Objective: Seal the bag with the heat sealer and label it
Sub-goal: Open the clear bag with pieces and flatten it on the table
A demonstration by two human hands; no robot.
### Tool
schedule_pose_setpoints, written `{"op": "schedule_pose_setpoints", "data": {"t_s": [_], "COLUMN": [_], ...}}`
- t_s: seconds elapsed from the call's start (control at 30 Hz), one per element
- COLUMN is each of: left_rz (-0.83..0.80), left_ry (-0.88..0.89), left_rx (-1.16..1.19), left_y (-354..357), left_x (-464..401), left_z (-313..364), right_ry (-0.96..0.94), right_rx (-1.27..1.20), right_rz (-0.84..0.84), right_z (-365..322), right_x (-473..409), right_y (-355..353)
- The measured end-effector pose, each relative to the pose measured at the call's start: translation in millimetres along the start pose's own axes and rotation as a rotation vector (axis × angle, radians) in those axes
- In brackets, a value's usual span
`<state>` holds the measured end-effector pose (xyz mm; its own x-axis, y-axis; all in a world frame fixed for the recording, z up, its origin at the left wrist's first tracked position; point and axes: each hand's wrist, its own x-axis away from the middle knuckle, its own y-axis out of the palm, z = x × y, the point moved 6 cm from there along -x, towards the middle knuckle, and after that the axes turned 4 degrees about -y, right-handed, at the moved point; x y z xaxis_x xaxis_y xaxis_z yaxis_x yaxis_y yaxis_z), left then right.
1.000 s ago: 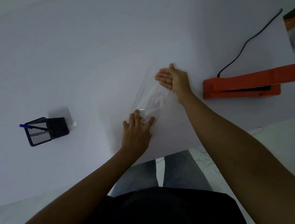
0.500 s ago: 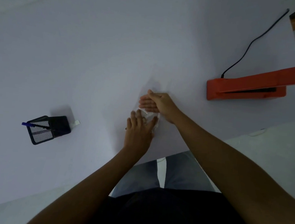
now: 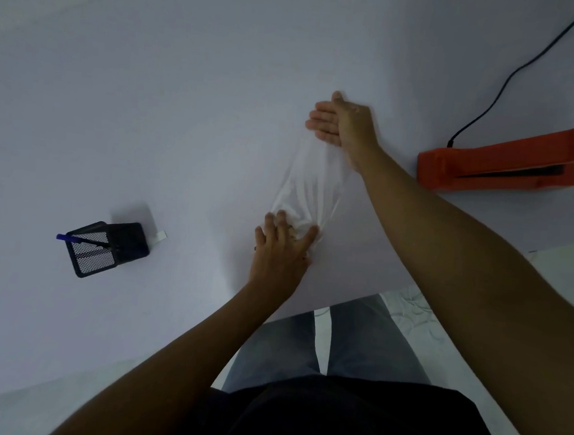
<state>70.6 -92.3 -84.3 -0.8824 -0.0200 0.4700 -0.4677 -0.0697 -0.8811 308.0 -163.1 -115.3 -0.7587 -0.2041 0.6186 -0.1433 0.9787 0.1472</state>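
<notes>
Right now I see the white table [image 3: 150,103] filling most of the view, and the orange heat sealer [image 3: 503,162] sits at its right side, lying flat with its long body running left to right and its black cord [image 3: 494,93] trailing off toward the far right corner. Its slot looks open, as far as I can tell.

Between my hands lies the clear plastic bag [image 3: 310,185], flat on the table, stretched out with its long axis running from near me away toward the far side, tilted a little to the right. My right hand [image 3: 341,122] is at the far end of the bag, flat and with fingers together, pressing or sweeping along the film; it is blurred, so I cannot tell more. My left hand [image 3: 281,247] is at the near end, fingers spread and pressing the bunched end down on the table.

I judge the sealer lies to the right of the bag, nearer my right hand, and the bag's far end is the end closest to it.

Off to the left stands a black mesh pen holder [image 3: 104,251] with a blue pen [image 3: 71,238], well apart from the bag.
</notes>
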Motion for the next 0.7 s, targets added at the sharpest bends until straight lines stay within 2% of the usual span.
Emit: {"op": "schedule_pose_setpoints", "data": {"t_s": [0.13,0.3,0.5,0.63,0.7], "left_rz": [-0.028,-0.068,-0.071,-0.077,-0.08], "left_ry": [0.025,0.029,0.056,0.066,0.068], "left_rx": [-0.025,-0.042,-0.078,-0.091,-0.088], "left_y": [-0.1,-4.4,-9.6,-11.3,-13.1], "left_x": [-0.5,-3.4,-5.7,-6.6,-7.6], "left_z": [0.3,0.1,-3.8,-3.1,-2.9], "right_ry": [-0.049,-0.142,0.011,0.107,0.093], "right_rx": [-0.063,-0.067,0.016,0.069,0.075], "right_rz": [-0.004,0.035,-0.135,-0.143,-0.111], "right_z": [5.1,28.9,79.5,81.7,67.1], "right_x": [24.8,95.9,133.2,112.2,93.1], "right_y": [-1.5,-11.1,-2.5,-5.9,-9.2]}}
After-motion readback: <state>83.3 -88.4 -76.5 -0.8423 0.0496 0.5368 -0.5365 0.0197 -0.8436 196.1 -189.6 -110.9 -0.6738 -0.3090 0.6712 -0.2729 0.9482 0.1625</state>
